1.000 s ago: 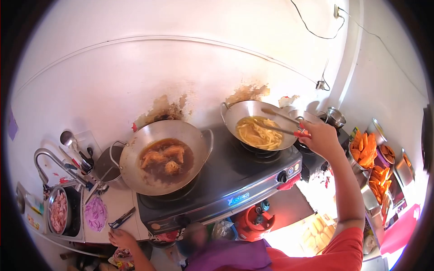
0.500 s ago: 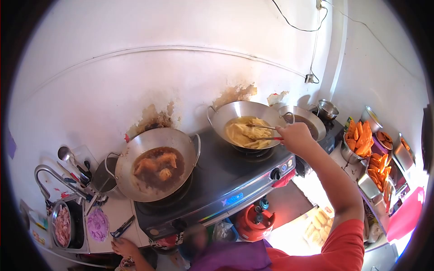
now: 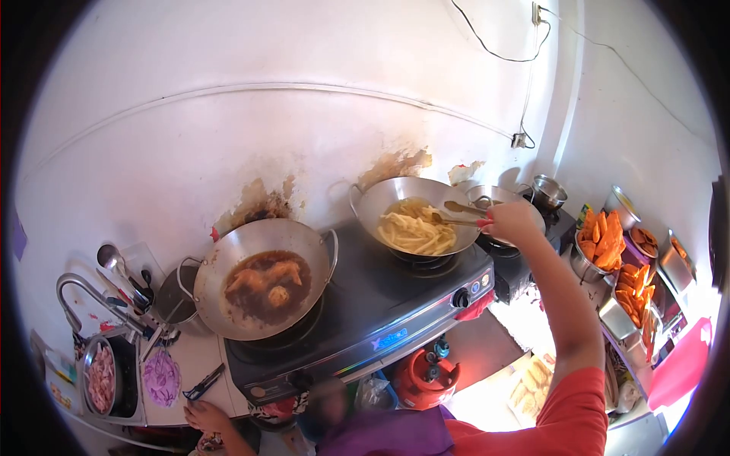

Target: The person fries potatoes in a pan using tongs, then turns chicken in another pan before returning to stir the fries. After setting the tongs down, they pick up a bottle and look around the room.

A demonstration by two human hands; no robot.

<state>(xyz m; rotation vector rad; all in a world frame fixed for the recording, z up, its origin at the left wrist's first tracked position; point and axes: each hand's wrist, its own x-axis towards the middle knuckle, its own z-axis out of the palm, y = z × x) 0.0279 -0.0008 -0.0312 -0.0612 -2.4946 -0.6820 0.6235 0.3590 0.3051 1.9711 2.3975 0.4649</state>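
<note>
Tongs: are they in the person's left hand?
No, the right hand holds the tongs over the wok of pale strips, while the left hand is at the counter's edge.

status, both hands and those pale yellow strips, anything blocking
Right hand holding red-gripped metal tongs over round silver wok. Left hand near slim dark tool. Pale yellow strips lying in wok. Nothing seen blocking wok.

From the middle of the view, a wall socket point(image 3: 519, 140) sits at two o'clock, orange pieces point(image 3: 606, 247) fill a metal container point(image 3: 586, 268) at three, and a pink sheet point(image 3: 678, 374) shows at four. A red gas cylinder point(image 3: 427, 384) stands at five o'clock; raw meat point(image 3: 100, 376) lies at eight.
</note>
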